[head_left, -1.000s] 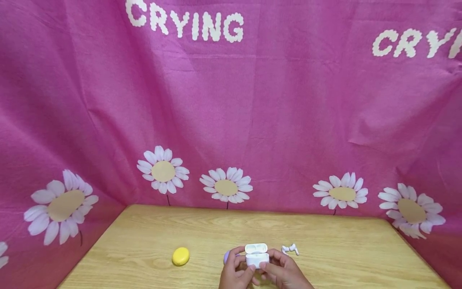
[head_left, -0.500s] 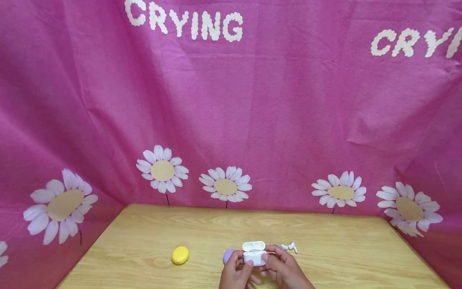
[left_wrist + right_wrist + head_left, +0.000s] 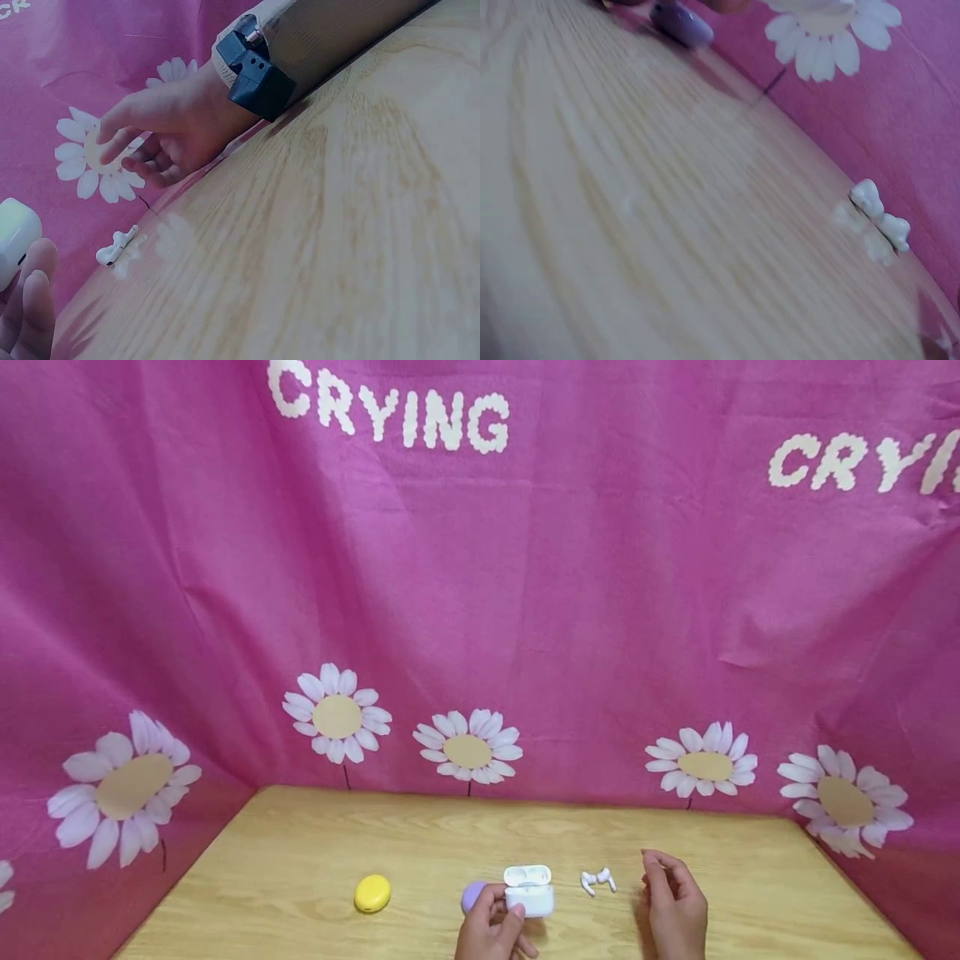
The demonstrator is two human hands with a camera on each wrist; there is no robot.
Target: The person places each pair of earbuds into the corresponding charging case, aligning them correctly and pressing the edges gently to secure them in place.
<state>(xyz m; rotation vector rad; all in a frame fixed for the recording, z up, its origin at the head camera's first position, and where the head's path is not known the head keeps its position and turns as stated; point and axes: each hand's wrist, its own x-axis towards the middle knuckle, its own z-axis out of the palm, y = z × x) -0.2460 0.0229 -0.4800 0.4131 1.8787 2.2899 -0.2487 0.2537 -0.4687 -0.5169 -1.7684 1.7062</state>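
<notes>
My left hand grips a white earbud case by its left side, thumb on the front, above the table. The case's lid is flipped up. In the left wrist view the case shows at the left edge beside a few fingers. Two white earbuds lie close together on the table, right of the case. Farther right, my right hand hovers with loosely bent fingers and nothing in them. The left wrist view shows that right hand above and beyond the earbuds.
A purple rounded object sits partly hidden behind my left hand. Left of it a yellow oval case rests on the wooden table. Pink cloth printed with daisies hangs round the back and sides.
My right hand has let go of the earbud case and moved right, past the earbuds. The left hand keeps hold of the case, which stays about where it was.
</notes>
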